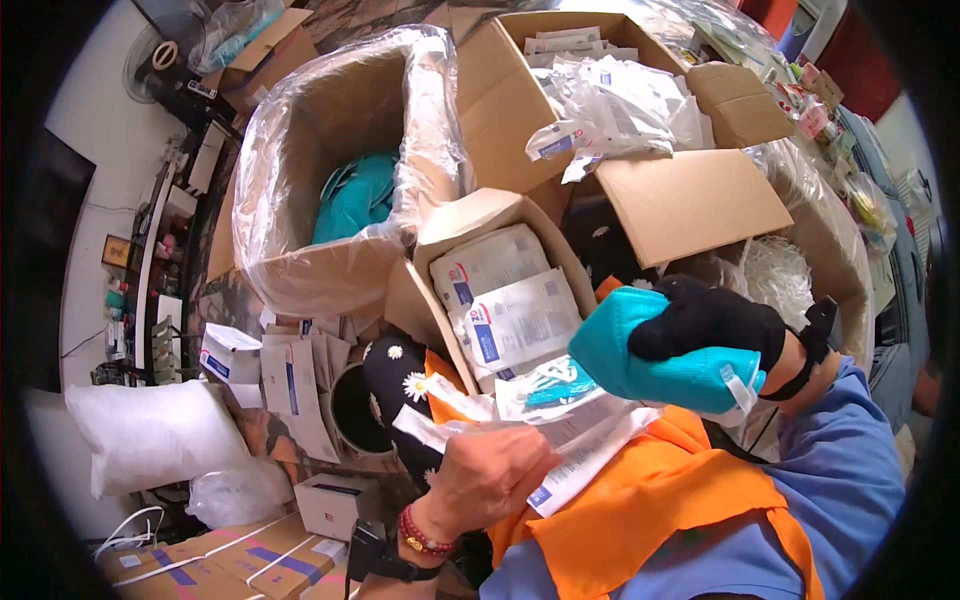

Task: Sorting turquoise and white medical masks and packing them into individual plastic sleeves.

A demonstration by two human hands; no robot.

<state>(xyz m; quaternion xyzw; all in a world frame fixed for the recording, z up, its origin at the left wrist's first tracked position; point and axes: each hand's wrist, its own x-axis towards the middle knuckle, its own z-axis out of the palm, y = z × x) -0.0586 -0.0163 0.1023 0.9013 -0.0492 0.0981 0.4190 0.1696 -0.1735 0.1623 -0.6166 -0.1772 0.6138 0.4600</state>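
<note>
Head view: person sits amid cartons. Plastic-lined carton [335,275] with a teal fabric pile [355,200] far left; centre carton [480,212] with white packets [525,315]. Left hand [490,468]: bare, fingers curled tight, gripping white pouch [590,455] over orange apron [655,510]. Right hand [705,325]: black-gloved, part-closed round teal fabric bundle [625,345], raised right of the centre carton. Carton flap [695,205] near the glove; carton rim near both hands, so room beyond is tight.
</note>
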